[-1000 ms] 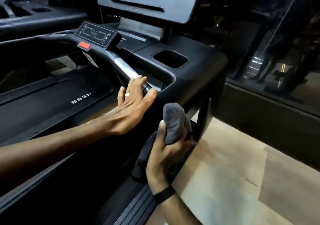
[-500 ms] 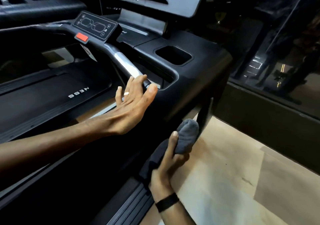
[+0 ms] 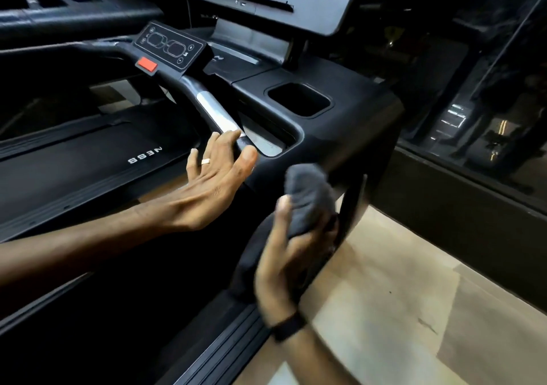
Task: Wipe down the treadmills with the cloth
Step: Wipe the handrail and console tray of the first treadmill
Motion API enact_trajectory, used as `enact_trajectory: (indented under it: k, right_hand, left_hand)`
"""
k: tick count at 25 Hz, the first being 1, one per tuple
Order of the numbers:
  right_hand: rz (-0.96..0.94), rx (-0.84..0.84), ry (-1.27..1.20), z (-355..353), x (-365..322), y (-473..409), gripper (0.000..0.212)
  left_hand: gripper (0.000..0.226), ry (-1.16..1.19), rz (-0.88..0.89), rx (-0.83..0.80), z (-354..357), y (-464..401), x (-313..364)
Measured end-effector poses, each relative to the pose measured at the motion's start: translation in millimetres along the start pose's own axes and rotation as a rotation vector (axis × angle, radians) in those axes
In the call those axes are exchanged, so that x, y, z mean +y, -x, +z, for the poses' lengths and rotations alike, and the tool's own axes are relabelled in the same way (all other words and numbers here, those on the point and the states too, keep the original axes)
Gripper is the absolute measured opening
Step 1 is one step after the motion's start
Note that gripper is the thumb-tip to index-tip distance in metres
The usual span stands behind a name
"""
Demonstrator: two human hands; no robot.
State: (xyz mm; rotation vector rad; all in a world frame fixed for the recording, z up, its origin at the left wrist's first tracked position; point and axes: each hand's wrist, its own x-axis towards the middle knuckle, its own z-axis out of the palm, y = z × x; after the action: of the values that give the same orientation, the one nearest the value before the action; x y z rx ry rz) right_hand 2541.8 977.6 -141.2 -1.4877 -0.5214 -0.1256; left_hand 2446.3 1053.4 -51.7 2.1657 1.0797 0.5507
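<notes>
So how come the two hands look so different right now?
The left hand is open with straight fingers, resting on the treadmill's handlebar; the right hand is curled round the grey cloth. The left hand wears a ring; the right has a black wristband. The left looks sharp, the right blurred. Both are bare and close to the treadmill's right side.

Right hand (image 3: 288,254) holds grey cloth (image 3: 307,198) against treadmill (image 3: 355,124); left hand (image 3: 213,189) rests on its handlebar (image 3: 214,110).
</notes>
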Motion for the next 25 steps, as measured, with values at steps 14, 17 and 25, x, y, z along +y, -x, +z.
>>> enact_trajectory:
  k: [14, 17, 25]
  right_hand:
    - [-0.558, -0.395, 0.399, 16, -3, -60, 0.056]
    - [-0.603, -0.383, 0.419, 27, 7, -100, 0.055]
    - [-0.468, -0.337, 0.478, 37, -5, -102, 0.048]
  left_hand:
    - [0.108, -0.114, 0.042, 0.059, -1, 3, 3]
    - [0.1, -0.116, 0.029, 0.052, -2, 3, 6]
    - [0.115, -0.156, 0.099, 0.075, -2, 3, 2]
